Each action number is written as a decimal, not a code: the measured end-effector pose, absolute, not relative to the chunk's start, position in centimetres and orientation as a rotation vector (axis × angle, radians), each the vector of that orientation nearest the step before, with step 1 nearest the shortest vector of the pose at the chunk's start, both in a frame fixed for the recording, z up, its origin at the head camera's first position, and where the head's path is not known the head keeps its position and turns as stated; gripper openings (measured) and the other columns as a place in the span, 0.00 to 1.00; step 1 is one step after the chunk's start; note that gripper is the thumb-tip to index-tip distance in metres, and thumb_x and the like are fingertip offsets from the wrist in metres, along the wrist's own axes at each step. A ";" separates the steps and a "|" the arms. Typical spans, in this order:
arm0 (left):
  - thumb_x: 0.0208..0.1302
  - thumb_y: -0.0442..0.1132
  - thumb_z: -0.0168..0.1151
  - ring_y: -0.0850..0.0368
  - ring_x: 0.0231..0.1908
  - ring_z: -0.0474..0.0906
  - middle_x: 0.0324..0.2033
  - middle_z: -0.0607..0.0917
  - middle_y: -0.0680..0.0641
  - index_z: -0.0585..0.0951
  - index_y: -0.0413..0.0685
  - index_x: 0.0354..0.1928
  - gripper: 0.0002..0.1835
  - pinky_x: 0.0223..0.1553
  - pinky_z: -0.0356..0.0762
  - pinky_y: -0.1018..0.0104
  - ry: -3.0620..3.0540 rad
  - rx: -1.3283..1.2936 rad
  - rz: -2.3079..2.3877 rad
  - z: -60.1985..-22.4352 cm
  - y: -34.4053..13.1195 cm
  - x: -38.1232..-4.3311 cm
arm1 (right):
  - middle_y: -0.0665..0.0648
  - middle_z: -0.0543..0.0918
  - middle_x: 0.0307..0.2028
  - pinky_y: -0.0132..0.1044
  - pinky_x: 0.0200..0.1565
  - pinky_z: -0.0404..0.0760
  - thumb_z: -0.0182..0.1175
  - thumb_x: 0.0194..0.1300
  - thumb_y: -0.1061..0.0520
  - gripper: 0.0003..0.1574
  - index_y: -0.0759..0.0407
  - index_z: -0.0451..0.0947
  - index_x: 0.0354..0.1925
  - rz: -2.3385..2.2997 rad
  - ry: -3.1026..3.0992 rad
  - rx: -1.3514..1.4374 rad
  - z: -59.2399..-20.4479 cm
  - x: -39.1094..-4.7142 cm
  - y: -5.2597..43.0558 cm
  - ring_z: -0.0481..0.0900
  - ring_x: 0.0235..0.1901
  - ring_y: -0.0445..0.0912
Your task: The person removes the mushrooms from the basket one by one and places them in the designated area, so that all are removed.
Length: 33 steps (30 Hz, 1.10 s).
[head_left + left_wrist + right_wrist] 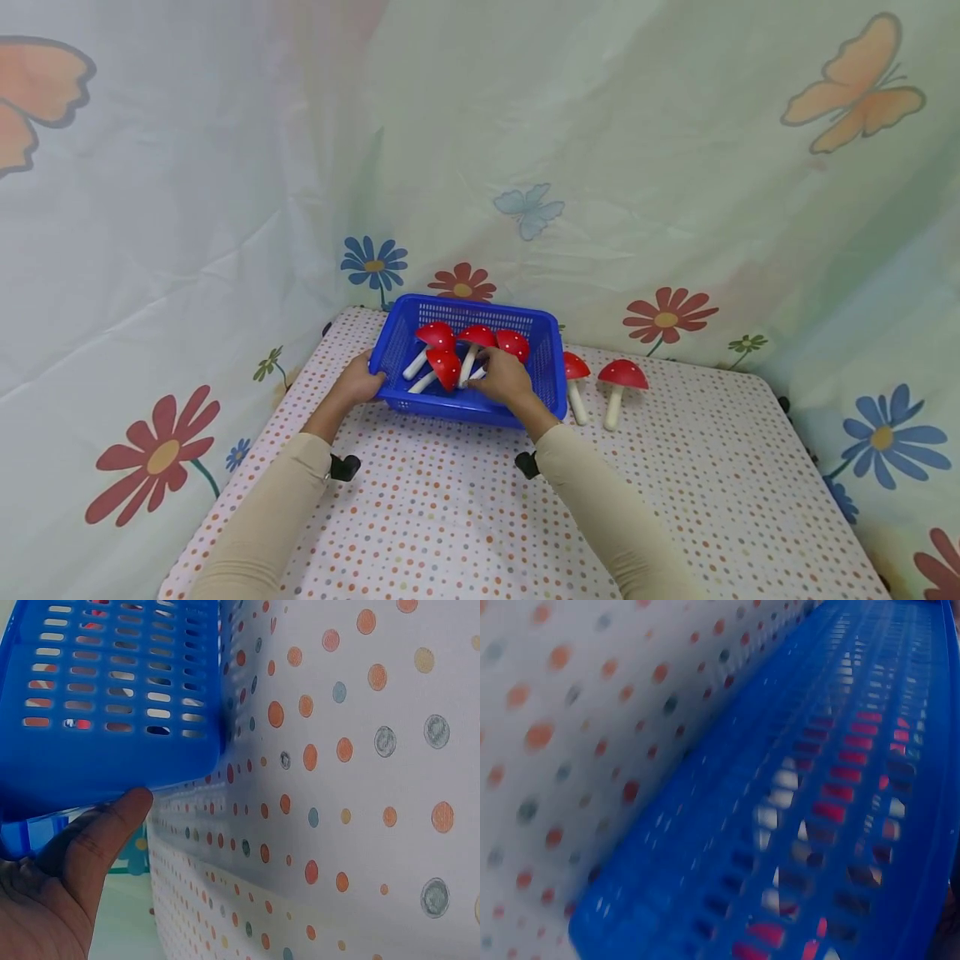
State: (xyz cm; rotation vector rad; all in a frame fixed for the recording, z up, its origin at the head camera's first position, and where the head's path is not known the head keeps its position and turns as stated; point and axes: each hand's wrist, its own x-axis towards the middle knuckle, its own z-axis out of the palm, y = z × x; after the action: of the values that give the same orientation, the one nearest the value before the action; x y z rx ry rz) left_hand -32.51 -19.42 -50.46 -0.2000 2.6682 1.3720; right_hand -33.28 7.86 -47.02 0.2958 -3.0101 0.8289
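Note:
A blue plastic basket point(401, 337) with slotted walls holds several toy mushrooms with red, white-dotted caps and pale stems. My left hand point(358, 381) grips the basket's left end at the rim; in the left wrist view its thumb point(112, 829) lies against the blue wall. Inside the basket, my right hand point(504, 379) pinches the pale stem of a toy mushroom point(513, 343), whose red cap shows beyond the knuckles. Beside it lies another mushroom point(477, 335), close to the fingertips. The right wrist view shows mainly the basket's slotted side point(780, 825), with the hand hidden.
Two more toy mushrooms lie on the table right of the basket, one point(576, 367) close to its wall and another point(622, 375) farther right. The dotted tablecloth point(450, 517) covers the table. A fabric backdrop point(637, 208) with flowers and butterflies hangs behind it.

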 end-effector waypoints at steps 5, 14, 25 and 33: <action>0.71 0.36 0.47 0.40 0.53 0.81 0.62 0.74 0.30 0.57 0.40 0.75 0.31 0.50 0.85 0.51 2.673 -0.200 1.377 -50.6 -19.4 -32.6 | 0.54 0.84 0.38 0.41 0.38 0.82 0.78 0.46 0.46 0.33 0.57 0.77 0.47 0.834 -3.066 0.256 -47.8 -33.8 6.0 0.78 0.38 0.50; 0.71 0.35 0.47 0.41 0.49 0.83 0.62 0.74 0.29 0.56 0.40 0.75 0.31 0.42 0.87 0.56 2.647 -0.216 1.395 -50.5 -19.4 -32.5 | 0.50 0.68 0.21 0.36 0.29 0.68 0.79 0.45 0.42 0.38 0.60 0.70 0.42 0.851 -3.122 0.188 -48.6 -34.3 3.6 0.72 0.27 0.47; 0.71 0.35 0.47 0.40 0.51 0.82 0.63 0.73 0.28 0.55 0.40 0.76 0.32 0.42 0.87 0.56 2.635 -0.217 1.387 -50.4 -19.6 -32.5 | 0.51 0.70 0.16 0.34 0.22 0.68 0.69 0.57 0.44 0.31 0.65 0.74 0.48 0.703 -3.168 0.101 -48.9 -34.0 3.0 0.71 0.20 0.45; 0.71 0.36 0.47 0.38 0.55 0.79 0.63 0.73 0.29 0.55 0.39 0.75 0.33 0.52 0.83 0.50 2.671 -0.196 1.351 -50.3 -19.5 -32.4 | 0.54 0.84 0.32 0.39 0.31 0.82 0.64 0.61 0.52 0.13 0.55 0.74 0.41 0.754 -2.942 0.147 -48.5 -33.6 3.2 0.77 0.27 0.46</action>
State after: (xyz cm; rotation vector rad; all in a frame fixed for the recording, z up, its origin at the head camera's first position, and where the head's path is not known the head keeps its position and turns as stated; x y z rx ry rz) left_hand -32.40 -19.47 -50.30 -0.1956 2.6707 1.3512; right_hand -33.62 3.16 -48.49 0.1473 -2.9418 0.7543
